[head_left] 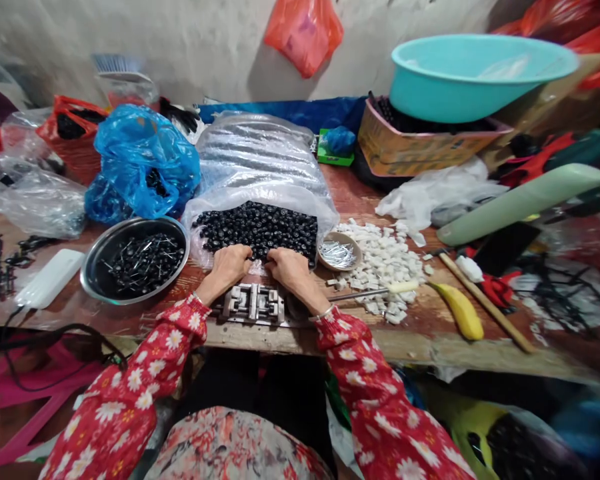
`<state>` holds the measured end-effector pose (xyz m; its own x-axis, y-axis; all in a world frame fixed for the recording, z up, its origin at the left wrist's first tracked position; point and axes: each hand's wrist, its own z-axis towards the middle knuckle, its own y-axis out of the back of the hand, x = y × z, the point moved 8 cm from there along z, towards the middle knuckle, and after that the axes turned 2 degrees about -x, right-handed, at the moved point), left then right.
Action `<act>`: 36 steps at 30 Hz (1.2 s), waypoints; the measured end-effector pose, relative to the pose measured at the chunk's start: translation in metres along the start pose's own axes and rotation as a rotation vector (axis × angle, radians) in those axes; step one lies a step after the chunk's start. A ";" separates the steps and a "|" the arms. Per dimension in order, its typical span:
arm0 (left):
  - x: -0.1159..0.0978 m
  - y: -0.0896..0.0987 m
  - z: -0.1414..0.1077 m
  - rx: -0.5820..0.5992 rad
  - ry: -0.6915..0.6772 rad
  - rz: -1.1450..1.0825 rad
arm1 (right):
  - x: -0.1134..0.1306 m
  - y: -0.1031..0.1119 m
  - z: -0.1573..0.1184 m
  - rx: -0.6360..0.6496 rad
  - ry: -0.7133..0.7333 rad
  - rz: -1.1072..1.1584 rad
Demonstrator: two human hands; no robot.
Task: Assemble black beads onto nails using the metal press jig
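My left hand [231,265] is closed, its fingers curled at the front edge of a pile of small round black plastic parts [260,223]. Close by, my right hand [291,268] is closed in the same way at that edge. What either hand's fingertips hold is hidden. The parts spill from the mouth of a large clear plastic bag [263,150]. Between my wrists, at the table's front, sits a small metal clamping fixture [255,303]. Beside my right hand, a small bowl [357,259] holds thin metal pins [337,254].
Left of the hands stands a steel bowl [87,277] of black parts with pins. Small white pieces [385,267], a screwdriver-like rod [360,294], a banana [459,310] and a hammer [485,303] lie rightward. A turquoise basin [440,93] rests on a box [405,147].
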<state>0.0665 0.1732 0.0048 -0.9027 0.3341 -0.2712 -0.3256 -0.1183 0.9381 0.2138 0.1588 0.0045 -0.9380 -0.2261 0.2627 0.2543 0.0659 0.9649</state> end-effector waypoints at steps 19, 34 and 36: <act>-0.017 0.049 -0.089 -0.092 -0.276 -0.478 | 0.001 0.027 -0.088 -0.208 0.339 0.607; -0.019 0.043 -0.096 -0.058 -0.178 -0.289 | 0.011 0.007 -0.085 -0.215 0.192 0.396; -0.016 0.041 -0.097 -0.060 -0.145 -0.327 | 0.011 0.006 -0.084 -0.210 0.175 0.406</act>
<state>0.0401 0.0725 0.0272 -0.7005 0.4919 -0.5171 -0.6101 -0.0369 0.7914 0.2247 0.0753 0.0139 -0.7043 -0.3837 0.5972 0.6502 -0.0111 0.7597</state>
